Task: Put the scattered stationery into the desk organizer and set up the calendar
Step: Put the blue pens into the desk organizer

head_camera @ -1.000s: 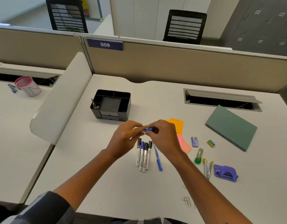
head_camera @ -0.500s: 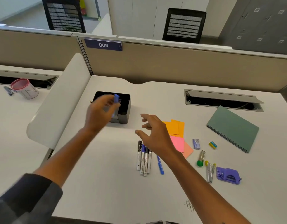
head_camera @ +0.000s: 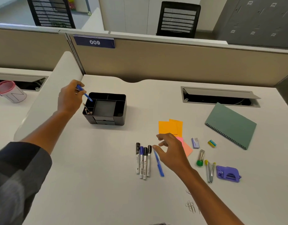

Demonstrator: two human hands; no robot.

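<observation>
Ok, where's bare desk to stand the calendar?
Free: between the organizer and the sticky notes, and the near-left desk beside the markers. Crowded: from the markers right to the hole punch; paper clips nearer.

The left arm reaches far and to the left, its dark sleeve pushed up near the elbow and the forearm bare. The left hand (head_camera: 68,98) is seen from the back, wrist slightly bent, its fingers curled in a pinching grip on a blue pen (head_camera: 85,93) that slants down to the right from the fingertips. The right arm stretches forward from the near right, forearm bare. The right hand (head_camera: 170,151) hovers palm down, fingers (head_camera: 161,138) loosely spread and slightly bent, holding nothing.
</observation>
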